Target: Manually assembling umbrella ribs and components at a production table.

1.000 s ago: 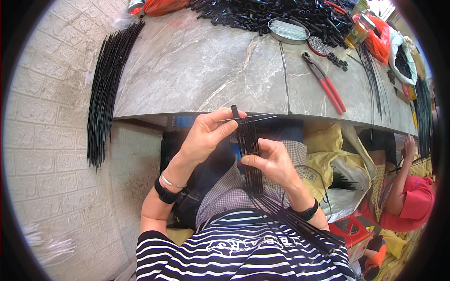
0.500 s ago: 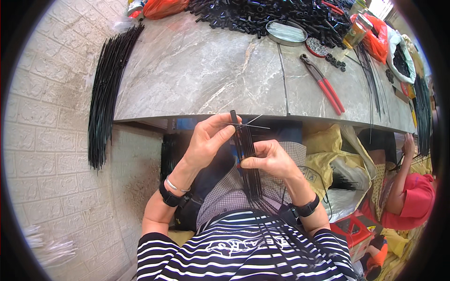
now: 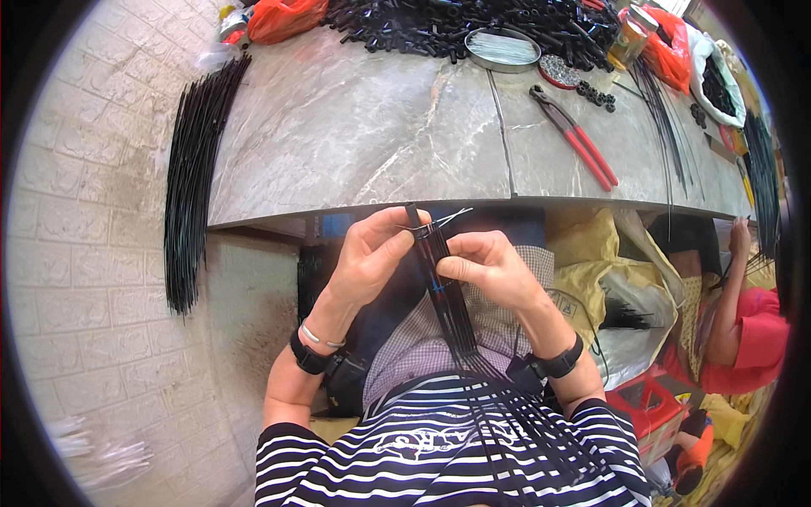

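In front of my lap I hold a narrow panel of black strips (image 3: 456,323), set side by side, its loose tails trailing over my striped shirt. My left hand (image 3: 372,258) pinches its upper end between thumb and fingers, beside a short black tube (image 3: 412,215) that sticks up. Thin wires (image 3: 454,216) cross the strips there, and their free ends point up to the right. My right hand (image 3: 492,269) is closed, thumb against fingers, at the panel's right edge just below the wires. A blue line runs across the strips lower down.
Beyond my hands lies a grey marbled table (image 3: 355,144). On it are red-handled pincers (image 3: 579,139), a dish of thin pale rods (image 3: 503,52) and a heap of black tubes (image 3: 422,25). Long black strips (image 3: 198,186) hang over its left end. A co-worker in red (image 3: 748,342) sits at right.
The wire ends have swung from pointing right and crossing to lying close together, up to the right. My right hand has moved up slightly along the panel. My left hand keeps its pinch.
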`<state>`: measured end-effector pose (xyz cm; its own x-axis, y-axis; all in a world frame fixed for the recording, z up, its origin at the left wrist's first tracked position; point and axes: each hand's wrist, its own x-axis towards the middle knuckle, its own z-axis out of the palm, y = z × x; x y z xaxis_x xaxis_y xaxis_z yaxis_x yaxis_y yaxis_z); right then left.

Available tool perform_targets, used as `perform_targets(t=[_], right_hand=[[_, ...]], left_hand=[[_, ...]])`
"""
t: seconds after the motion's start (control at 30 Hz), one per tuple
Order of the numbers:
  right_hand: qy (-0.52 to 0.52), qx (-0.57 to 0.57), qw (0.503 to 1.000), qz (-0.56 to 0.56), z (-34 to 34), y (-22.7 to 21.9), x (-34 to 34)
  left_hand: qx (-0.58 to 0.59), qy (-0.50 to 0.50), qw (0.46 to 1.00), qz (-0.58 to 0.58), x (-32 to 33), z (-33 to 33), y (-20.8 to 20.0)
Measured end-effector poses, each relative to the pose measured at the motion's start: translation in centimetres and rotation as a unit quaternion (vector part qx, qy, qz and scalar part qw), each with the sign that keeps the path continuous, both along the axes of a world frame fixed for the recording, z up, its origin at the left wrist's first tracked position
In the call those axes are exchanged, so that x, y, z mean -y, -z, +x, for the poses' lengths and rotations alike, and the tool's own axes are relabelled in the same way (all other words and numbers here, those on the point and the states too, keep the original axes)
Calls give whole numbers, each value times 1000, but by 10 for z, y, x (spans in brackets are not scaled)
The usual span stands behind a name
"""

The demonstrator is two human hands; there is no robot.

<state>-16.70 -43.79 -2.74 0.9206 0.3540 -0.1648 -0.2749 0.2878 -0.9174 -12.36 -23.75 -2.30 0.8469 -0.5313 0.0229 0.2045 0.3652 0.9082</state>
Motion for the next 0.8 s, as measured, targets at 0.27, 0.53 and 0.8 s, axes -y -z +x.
perform_targets(t=[0.27, 0.53, 0.8], right_hand=[[15, 0, 1000, -16, -5, 4, -4], [-13, 16, 1000, -20, 4, -1, 0], [-77, -91, 987, 104, 11, 26, 0]], left_hand=[[21, 28, 997, -73, -1, 0, 10], [38, 16, 999, 12, -6, 4, -7], [10, -7, 1000, -25, -4, -4, 8]])
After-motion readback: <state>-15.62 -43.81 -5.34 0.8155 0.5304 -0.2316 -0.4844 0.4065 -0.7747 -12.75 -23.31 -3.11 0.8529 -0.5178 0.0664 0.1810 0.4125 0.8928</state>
